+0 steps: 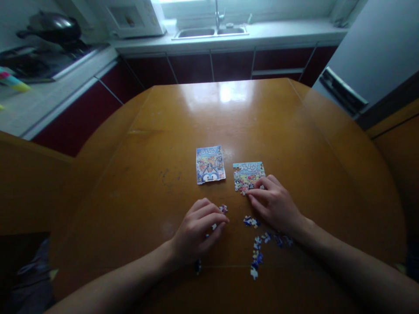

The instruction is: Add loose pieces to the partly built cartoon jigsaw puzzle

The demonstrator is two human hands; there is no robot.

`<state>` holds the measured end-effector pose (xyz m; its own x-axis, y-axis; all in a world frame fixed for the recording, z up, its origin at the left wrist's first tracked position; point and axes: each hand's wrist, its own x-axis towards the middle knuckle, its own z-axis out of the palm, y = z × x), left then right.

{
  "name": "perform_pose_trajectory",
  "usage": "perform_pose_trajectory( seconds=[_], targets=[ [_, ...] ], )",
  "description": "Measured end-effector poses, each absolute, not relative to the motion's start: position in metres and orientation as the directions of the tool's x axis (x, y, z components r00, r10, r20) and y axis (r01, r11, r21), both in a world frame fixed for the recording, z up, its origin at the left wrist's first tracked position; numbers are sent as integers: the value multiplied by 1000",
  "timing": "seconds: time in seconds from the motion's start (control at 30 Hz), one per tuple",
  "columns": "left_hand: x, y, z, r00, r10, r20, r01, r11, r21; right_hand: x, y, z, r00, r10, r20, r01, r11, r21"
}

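Near the surface's [294, 131] front edge, the half-built puzzle [248, 176] is pressed under the right hand's [276, 205] flat, empty fingers while a loose piece [223, 209] is pinched by the left hand [199, 226], apparently to be fitted next against the reference picture [210, 164].

Under the right hand's [275, 204] fingertips lies a small, partly built colourful puzzle [248, 176], flat, its lower edge ragged. Loose pieces [257, 257] scatter just below that hand's wrist; a few [223, 209] sit at the left hand's [196, 231] curled fingertips.
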<state>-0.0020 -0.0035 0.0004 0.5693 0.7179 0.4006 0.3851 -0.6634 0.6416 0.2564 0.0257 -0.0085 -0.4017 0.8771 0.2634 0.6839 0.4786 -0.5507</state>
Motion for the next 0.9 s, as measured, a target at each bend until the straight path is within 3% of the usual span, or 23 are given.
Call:
perform_pose_trajectory(
  seconds=[0.33, 0.6, 0.9],
  targets=[
    [-1, -3, 2, 569, 723, 393, 381, -655, 653, 255, 27, -6, -437, 873, 217, 722, 484, -494],
    [-1, -4, 2, 563, 713, 419, 366, -669, 646, 253, 27, -8, -387, 903, 186, 699, 419, -579],
    [-13, 8, 11, 488, 725, 486, 426, -684, 592, 253, 27, -8, -244, 919, 311, 759, 380, -529]
  ],
)
